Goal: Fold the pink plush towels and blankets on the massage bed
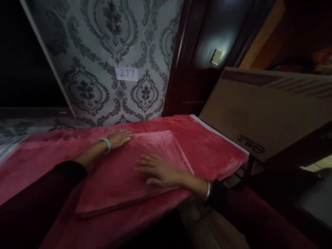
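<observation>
The folded cloth (116,183) lies on a red sheet (212,145). The left grip (120,138) is flat at the cloth's edge; the right grip (158,170) is spread over it. A big box (259,107) with upside-down writing (250,143) stands beside. A note (127,74) says "277".

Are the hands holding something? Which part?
Nothing is held: the left hand lies open at the far edge of the folded cloth, right hand open over it.
</observation>
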Demonstrator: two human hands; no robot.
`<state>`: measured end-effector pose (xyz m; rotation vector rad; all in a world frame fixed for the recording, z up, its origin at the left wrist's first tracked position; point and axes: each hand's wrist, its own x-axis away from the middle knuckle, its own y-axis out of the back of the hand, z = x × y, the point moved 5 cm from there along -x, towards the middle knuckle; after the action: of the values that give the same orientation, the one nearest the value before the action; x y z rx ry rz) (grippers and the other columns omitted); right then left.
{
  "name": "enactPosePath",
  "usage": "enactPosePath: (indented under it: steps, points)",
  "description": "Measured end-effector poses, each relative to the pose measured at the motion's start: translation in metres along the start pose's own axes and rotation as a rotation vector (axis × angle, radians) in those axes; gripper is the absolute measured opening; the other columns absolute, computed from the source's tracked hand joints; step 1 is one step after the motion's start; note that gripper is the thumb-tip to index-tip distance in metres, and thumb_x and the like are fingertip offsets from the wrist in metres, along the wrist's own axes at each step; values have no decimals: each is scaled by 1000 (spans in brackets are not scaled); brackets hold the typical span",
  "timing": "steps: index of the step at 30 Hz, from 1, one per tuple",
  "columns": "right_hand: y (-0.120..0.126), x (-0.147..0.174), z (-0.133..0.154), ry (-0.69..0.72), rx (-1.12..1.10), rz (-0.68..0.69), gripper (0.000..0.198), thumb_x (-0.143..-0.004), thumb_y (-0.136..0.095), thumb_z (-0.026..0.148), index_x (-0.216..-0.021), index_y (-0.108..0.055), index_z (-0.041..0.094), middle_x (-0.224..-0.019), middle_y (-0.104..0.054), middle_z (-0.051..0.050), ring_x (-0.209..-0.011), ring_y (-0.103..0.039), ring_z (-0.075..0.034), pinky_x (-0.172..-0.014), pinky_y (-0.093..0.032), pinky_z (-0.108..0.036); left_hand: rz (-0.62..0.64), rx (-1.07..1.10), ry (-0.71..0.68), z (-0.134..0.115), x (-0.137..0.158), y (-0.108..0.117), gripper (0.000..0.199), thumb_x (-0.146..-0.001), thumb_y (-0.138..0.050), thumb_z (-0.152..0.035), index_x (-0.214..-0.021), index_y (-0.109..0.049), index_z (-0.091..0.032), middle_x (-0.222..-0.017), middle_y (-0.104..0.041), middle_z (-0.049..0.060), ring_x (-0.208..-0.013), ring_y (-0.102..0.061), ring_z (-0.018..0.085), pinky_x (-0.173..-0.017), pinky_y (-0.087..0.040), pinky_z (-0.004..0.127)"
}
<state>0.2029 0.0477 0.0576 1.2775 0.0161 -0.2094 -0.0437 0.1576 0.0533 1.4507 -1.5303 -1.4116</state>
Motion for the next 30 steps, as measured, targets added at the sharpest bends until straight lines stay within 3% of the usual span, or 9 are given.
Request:
enactPosePath:
  steps: [3, 6, 9, 13, 16, 20, 26, 30]
  points:
    - [16, 20, -58, -140, 45, -15, 57, -103, -45, 46, -155, -36, 24, -163, -30, -9, -154, -15, -25, -125, -10, -52, 190, 62, -146, -48, -43, -28, 53, -104, -24, -47, -148, -47, -27, -156, -43, 2, -146, -34, 21, -125, -21, 41]
    - [22, 30, -92, -181, 98, -20, 56, -104, -44, 47, -153, -40, 21, -160, -36, -9, -152, -21, -26, -125, -10, -51, 374, 89, -246, -93, -89, -64, 58, -103, -21, -44, -154, -37, -23, -163, -30, 4, -151, -24, 19, -125, -16, 38]
    - [18, 31, -107, -176, 166, -36, 58, -102, -48, 49, -151, -44, 21, -158, -40, -8, -151, -22, -27, -125, -9, -52, 407, 43, -235, -118, -122, -95, 56, -102, -28, -40, -154, -37, -22, -164, -26, 6, -152, -19, 23, -124, -18, 45]
    - [4, 34, -115, -226, 193, -56, 62, -100, -49, 55, -154, -39, 26, -162, -32, -9, -149, -23, -31, -123, -14, -53, 374, -19, -195, -130, -132, -123, 56, -102, -31, -40, -154, -36, -21, -164, -25, 8, -153, -15, 29, -123, -13, 55]
    - [-10, 44, -105, -221, 117, -6, 64, -100, -46, 58, -157, -31, 32, -166, -22, -5, -152, -13, -34, -122, -10, -59, 370, -11, -179, -131, -132, -131, 58, -102, -29, -48, -155, -34, -26, -164, -24, 8, -153, -16, 30, -123, -12, 59]
    - [-22, 73, -63, -143, -42, 39, 66, -100, -47, 56, -158, -25, 34, -168, -14, 2, -155, 2, -29, -124, -4, -57, 383, -30, -165, -128, -135, -134, 57, -101, -29, -55, -154, -36, -35, -164, -27, 4, -153, -17, 27, -123, -13, 56]
    - [-24, 119, -5, -183, -273, 87, 68, -99, -45, 61, -159, -22, 37, -166, -19, 1, -155, -6, -26, -125, -5, -55, 362, -57, -133, -143, -129, -124, 58, -101, -25, -52, -155, -33, -31, -164, -25, 5, -153, -16, 26, -123, -11, 57]
    - [-4, 112, -4, -192, -273, 26, 68, -100, -44, 59, -159, -25, 31, -165, -25, -2, -154, -12, -23, -126, -11, -49, 376, -13, -93, -148, -119, -98, 61, -102, -24, -50, -158, -24, -27, -166, -16, 5, -154, -12, 26, -123, -7, 59]
